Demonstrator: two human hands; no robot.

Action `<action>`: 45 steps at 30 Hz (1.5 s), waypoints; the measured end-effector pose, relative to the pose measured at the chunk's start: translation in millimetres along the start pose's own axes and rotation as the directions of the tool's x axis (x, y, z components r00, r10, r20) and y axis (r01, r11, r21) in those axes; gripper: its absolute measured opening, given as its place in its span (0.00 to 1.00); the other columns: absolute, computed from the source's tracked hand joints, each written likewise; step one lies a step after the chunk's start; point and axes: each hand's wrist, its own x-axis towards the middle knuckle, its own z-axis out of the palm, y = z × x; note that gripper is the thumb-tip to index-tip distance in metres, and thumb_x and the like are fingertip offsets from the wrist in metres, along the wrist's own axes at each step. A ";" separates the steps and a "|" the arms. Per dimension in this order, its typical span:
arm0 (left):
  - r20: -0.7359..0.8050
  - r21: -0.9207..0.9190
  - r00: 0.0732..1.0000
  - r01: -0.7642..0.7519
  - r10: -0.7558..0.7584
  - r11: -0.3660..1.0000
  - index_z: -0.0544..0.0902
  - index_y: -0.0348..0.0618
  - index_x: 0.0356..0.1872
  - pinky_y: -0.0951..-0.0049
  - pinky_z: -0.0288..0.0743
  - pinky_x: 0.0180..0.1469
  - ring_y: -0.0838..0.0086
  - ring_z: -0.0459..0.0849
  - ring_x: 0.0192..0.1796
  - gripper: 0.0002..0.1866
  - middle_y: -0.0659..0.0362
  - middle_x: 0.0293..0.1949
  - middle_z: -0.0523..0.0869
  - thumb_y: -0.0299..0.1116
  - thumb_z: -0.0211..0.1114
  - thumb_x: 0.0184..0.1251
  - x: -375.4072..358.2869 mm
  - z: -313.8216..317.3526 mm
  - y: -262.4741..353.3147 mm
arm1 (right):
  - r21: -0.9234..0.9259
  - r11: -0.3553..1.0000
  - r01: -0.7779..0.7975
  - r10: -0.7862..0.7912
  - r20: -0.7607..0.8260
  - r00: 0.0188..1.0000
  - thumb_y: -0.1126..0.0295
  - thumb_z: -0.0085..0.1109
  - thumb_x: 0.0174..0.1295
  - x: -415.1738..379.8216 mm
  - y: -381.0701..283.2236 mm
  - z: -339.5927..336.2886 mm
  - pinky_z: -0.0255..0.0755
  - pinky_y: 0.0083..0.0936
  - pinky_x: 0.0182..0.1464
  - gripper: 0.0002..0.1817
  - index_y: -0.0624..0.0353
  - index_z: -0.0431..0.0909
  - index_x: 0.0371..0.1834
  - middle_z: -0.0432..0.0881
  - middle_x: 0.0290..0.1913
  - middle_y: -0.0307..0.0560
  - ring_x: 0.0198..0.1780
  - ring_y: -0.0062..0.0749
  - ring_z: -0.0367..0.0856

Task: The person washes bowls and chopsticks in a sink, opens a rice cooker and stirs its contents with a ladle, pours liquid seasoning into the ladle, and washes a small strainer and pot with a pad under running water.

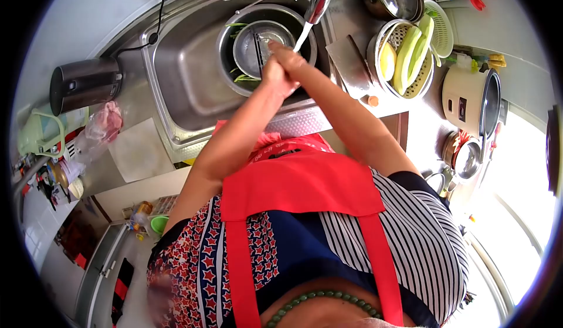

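Observation:
My left hand [278, 80] and my right hand [287, 57] are pressed together over the front right part of the sink. The right hand lies across the left and is closed around it; most of the left fingers are hidden. Beside them, a white stream of water [303, 36] runs from the tap [321, 0]. Just beyond the hands, a small metal bowl [241, 46] sits inside a larger metal basin [223, 58], and dark chopsticks [258, 51] cross the small bowl. Green vegetable pieces [244, 78] show between the two vessels.
A cleaver [349, 64] lies right of the sink [153, 75]. Beyond it, a colander [423, 87] holds long pale-green gourds [406, 58]. A rice cooker [463, 96] and pots [467, 159] stand farther right. On the left are a dark kettle [85, 84] and a white board [139, 150].

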 end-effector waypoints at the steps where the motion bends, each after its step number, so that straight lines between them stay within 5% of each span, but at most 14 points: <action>1: -0.136 -0.116 0.986 -0.112 0.096 0.987 0.74 0.50 0.29 0.71 0.71 0.34 0.73 0.77 0.32 0.12 0.63 0.29 0.78 0.44 0.48 0.65 9.9 0.5 -13.6 | 0.029 0.999 0.023 -0.022 -0.033 0.999 0.57 0.31 0.65 -0.5 4.0 1.3 0.62 0.31 0.60 0.28 0.62 0.58 0.65 0.68 0.58 0.62 0.64 0.44 0.63; 6: -0.371 0.108 0.885 -0.260 0.281 0.960 0.74 0.51 0.33 0.64 0.71 0.42 0.73 0.76 0.37 0.11 0.62 0.32 0.77 0.44 0.49 0.66 29.7 -21.8 5.0 | 0.071 0.985 0.157 -0.127 -0.314 0.941 0.46 0.32 0.64 21.5 48.7 28.3 0.61 0.32 0.60 0.32 0.59 0.62 0.62 0.70 0.56 0.66 0.59 0.50 0.70; 10: 0.147 -0.152 0.989 0.018 0.005 0.988 0.75 0.50 0.40 0.60 0.70 0.52 0.70 0.77 0.44 0.14 0.61 0.38 0.79 0.46 0.49 0.66 35.0 -36.8 -6.9 | 0.054 0.999 -0.002 0.019 -0.316 0.949 0.43 0.33 0.63 51.0 78.8 -14.6 0.69 0.33 0.52 0.32 0.60 0.70 0.54 0.76 0.49 0.62 0.53 0.49 0.75; 11: -0.276 0.074 0.961 -0.001 0.021 0.997 0.76 0.48 0.41 0.61 0.70 0.54 0.70 0.78 0.48 0.12 0.60 0.41 0.80 0.41 0.50 0.66 19.4 2.3 -14.1 | 0.195 0.962 0.189 -0.113 -0.346 0.932 0.49 0.41 0.63 22.1 69.6 -33.0 0.72 0.32 0.44 0.26 0.60 0.72 0.51 0.79 0.43 0.59 0.43 0.44 0.79; 12: -0.209 0.121 0.977 -0.026 0.051 0.992 0.75 0.46 0.43 0.62 0.70 0.55 0.69 0.78 0.49 0.10 0.58 0.43 0.80 0.37 0.51 0.66 14.9 3.1 -18.1 | 0.304 0.946 0.115 -0.033 -0.264 0.964 0.60 0.53 0.61 30.1 68.2 -59.7 0.72 0.24 0.36 0.20 0.58 0.72 0.53 0.80 0.40 0.47 0.37 0.30 0.78; 18: -0.228 -0.006 0.964 -0.139 0.134 0.990 0.75 0.38 0.42 0.62 0.78 0.46 0.63 0.81 0.39 0.10 0.53 0.39 0.80 0.32 0.55 0.65 35.2 29.0 19.2 | 0.623 0.659 0.420 -0.092 -0.487 0.868 0.69 0.44 0.64 8.1 8.5 -103.8 0.75 0.29 0.39 0.14 0.67 0.70 0.48 0.79 0.42 0.56 0.38 0.39 0.79; 24: -0.366 0.270 0.897 -0.154 0.249 0.951 0.71 0.52 0.52 0.56 0.61 0.56 0.63 0.66 0.56 0.19 0.60 0.52 0.72 0.38 0.61 0.61 35.8 17.0 36.7 | 0.974 0.108 0.201 0.008 -0.203 0.979 0.70 0.37 0.67 36.3 -13.2 -106.8 0.78 0.41 0.44 0.15 0.73 0.64 0.48 0.73 0.46 0.68 0.45 0.53 0.78; 28: -0.341 0.853 0.662 -0.080 0.667 0.516 0.69 0.40 0.56 0.67 0.62 0.58 0.66 0.69 0.57 0.25 0.51 0.53 0.73 0.31 0.63 0.55 9.4 -54.1 51.0 | 0.994 -0.106 -0.016 -0.165 -0.002 0.986 0.75 0.42 0.64 78.4 14.3 -126.7 0.73 0.35 0.45 0.09 0.72 0.67 0.39 0.77 0.37 0.56 0.40 0.40 0.76; 31: -0.145 0.938 0.321 0.345 0.936 0.027 0.68 0.33 0.55 0.62 0.64 0.59 0.53 0.69 0.57 0.28 0.44 0.54 0.70 0.28 0.64 0.51 -12.2 -114.3 65.5 | 0.983 -0.161 -0.093 -0.212 0.057 0.976 0.72 0.34 0.67 65.0 9.4 -132.0 0.81 0.32 0.42 0.18 0.81 0.59 0.50 0.72 0.45 0.67 0.42 0.47 0.78; 33: -0.169 0.900 0.308 0.435 0.936 0.020 0.68 0.34 0.55 0.61 0.64 0.59 0.52 0.69 0.57 0.27 0.44 0.55 0.68 0.27 0.63 0.51 -27.4 -129.7 66.1 | 0.994 -0.008 -0.106 -0.351 0.097 0.931 0.68 0.39 0.64 93.7 31.4 -131.7 0.76 0.48 0.40 0.15 0.65 0.71 0.47 0.79 0.37 0.59 0.36 0.47 0.80; 37: -0.355 0.855 0.189 0.461 0.915 0.236 0.69 0.34 0.54 0.61 0.64 0.59 0.53 0.68 0.58 0.25 0.42 0.54 0.69 0.24 0.61 0.50 -34.2 -145.4 61.1 | 0.984 -0.128 -0.125 -0.162 0.103 0.981 0.71 0.39 0.63 83.8 16.8 -130.6 0.77 0.38 0.36 0.13 0.67 0.72 0.40 0.79 0.33 0.58 0.35 0.45 0.80; 39: -0.111 0.893 0.245 0.450 0.963 -0.011 0.69 0.34 0.53 0.61 0.66 0.57 0.54 0.71 0.56 0.25 0.43 0.51 0.72 0.22 0.60 0.50 -31.6 -159.0 60.2 | 0.962 -0.233 -0.143 -0.068 0.131 0.989 0.71 0.45 0.60 82.3 10.1 -129.8 0.76 0.31 0.35 0.11 0.68 0.75 0.38 0.80 0.31 0.54 0.33 0.42 0.81; 40: 0.012 0.887 0.272 0.440 0.962 -0.135 0.70 0.33 0.53 0.61 0.67 0.57 0.54 0.72 0.55 0.25 0.43 0.50 0.74 0.22 0.59 0.50 -30.0 -164.1 61.9 | 0.976 -0.166 -0.142 -0.179 0.112 0.977 0.73 0.39 0.66 69.3 5.9 -128.1 0.68 0.34 0.58 0.18 0.77 0.59 0.54 0.70 0.51 0.60 0.52 0.42 0.73; 45: -0.114 0.927 0.415 0.372 0.902 -0.054 0.71 0.34 0.52 0.62 0.71 0.50 0.57 0.80 0.45 0.23 0.46 0.41 0.80 0.20 0.54 0.51 5.1 -174.6 66.2 | 0.941 -0.210 -0.265 -0.309 0.193 0.931 0.72 0.38 0.65 75.3 16.8 -137.2 0.75 0.33 0.51 0.18 0.79 0.60 0.51 0.71 0.49 0.64 0.47 0.46 0.76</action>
